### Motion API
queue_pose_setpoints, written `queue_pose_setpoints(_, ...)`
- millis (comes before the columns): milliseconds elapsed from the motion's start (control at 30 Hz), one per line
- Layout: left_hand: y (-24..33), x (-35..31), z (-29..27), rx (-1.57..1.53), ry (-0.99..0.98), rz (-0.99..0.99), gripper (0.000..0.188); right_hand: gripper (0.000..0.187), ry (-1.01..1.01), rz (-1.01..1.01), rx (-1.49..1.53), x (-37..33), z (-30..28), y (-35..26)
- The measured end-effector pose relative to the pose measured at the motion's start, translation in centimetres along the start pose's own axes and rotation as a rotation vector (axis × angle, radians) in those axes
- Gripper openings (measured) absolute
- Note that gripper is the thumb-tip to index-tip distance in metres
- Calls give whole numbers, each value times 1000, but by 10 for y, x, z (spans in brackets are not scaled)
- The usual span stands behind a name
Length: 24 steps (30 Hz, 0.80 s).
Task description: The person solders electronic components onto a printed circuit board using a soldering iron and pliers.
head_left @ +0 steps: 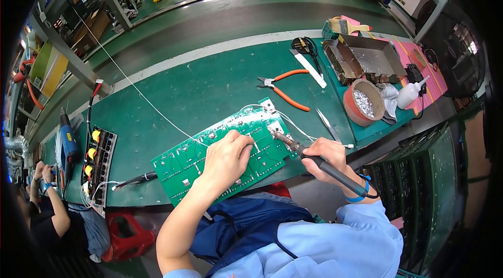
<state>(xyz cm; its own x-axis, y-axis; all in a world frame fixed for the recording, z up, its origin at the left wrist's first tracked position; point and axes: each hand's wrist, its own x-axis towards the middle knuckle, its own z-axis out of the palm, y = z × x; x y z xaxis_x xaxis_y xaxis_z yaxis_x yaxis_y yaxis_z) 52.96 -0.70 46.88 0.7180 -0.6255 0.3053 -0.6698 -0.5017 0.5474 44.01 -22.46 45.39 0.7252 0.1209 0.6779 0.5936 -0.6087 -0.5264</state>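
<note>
Board (175,169) lies at the near edge of the green table (157,76). The right hand (326,156) is closed around an iron (300,150), its tip at the board's right end. The left hand (226,158) curls over the board, a thin wire (157,111) running to it; whether its fingertips grip anything cannot be told. Pliers (269,82) lie beyond.

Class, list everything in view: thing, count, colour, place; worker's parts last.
table: one, green, centre
board: one, green, centre
long wire: one, pale, left
iron: one, black, right
pliers: one, orange, centre
tweezers: one, silver, right
tub: one, reddish, right
tray: one, brown, right
brush: one, yellowish, right
bottle: one, white, right
driver: one, blue, left
rack: one, black, left
stool: one, red, left
co-worker: one, black-clad, left
left hand: one, bare, centre
right hand: one, bare, round iron
sleeves: two, blue, bottom
</note>
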Motion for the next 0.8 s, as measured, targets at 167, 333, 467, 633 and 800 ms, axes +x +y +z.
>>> queue_pose_setpoints(167,0,5,8,21,3,44,8,20,-27,-42,19,6,0,-2)
queue_pose_setpoints(333,0,9,11,4,19,54,7,21,-68,-108,-8,4,1,-5)
queue_pose_setpoints(467,1,9,10,13,6,45,8,21,-39,-135,-71,2,6,-8)
queue_pose_setpoints(633,1,8,8,22,18,22,8,21,-46,-67,-43,7,2,-4)
queue_pose_setpoints(800,0,4,1,0,-6,-12,7,20,-36,-14,-5,7,-1,-3)
